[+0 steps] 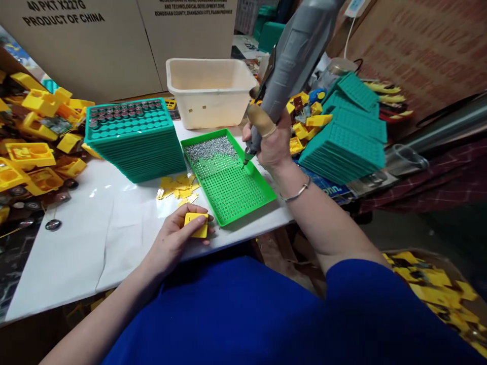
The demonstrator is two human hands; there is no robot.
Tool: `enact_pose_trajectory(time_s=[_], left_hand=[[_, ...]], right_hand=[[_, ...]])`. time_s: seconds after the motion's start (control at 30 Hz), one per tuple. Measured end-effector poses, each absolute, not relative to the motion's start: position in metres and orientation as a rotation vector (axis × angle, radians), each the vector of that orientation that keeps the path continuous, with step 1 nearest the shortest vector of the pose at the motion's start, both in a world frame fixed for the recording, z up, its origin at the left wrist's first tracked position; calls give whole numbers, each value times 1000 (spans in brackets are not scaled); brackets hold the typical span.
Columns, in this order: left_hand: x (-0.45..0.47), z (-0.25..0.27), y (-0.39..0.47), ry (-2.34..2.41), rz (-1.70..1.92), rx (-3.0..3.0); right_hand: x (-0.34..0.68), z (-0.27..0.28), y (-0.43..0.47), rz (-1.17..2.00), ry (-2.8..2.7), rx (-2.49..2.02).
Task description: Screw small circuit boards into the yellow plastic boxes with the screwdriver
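Note:
My left hand (181, 227) is closed on a small yellow plastic case (197, 225) near the table's front edge, thumb across its face. My right hand (274, 139) wraps round a grey electric screwdriver (291, 61), with tan covering on some fingers. The driver's tip points down over a bright green tray (249, 188) with rows of holes; whether it touches the tray I cannot tell. Small silver screws (211, 148) lie heaped at the tray's far end. Flat yellow pieces (180, 187) are scattered left of the tray.
A stack of teal trays (137, 152) stands left, round dark parts on top. Behind is a white bin (213, 109). Yellow housings (38, 147) pile up at far left. More teal trays (346, 144) lean at right. A box of yellow parts (433, 284) sits lower right.

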State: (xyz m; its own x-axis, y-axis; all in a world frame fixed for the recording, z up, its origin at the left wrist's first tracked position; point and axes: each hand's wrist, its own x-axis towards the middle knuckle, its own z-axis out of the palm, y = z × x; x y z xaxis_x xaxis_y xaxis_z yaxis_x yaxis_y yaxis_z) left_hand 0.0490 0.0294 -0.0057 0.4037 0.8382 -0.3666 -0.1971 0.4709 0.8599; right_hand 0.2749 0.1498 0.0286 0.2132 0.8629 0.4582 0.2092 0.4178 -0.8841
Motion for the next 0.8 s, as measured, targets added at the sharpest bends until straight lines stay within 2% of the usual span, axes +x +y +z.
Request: enact_pose_trajectory(time_s=[0.53,0.8], left_hand=[[49,-6,31,945,756,806],[45,-12,35,843,815,669]], right_hand=[[263,15,164,597,-1254,-1079],[257,29,154,511,-1312,-1155]])
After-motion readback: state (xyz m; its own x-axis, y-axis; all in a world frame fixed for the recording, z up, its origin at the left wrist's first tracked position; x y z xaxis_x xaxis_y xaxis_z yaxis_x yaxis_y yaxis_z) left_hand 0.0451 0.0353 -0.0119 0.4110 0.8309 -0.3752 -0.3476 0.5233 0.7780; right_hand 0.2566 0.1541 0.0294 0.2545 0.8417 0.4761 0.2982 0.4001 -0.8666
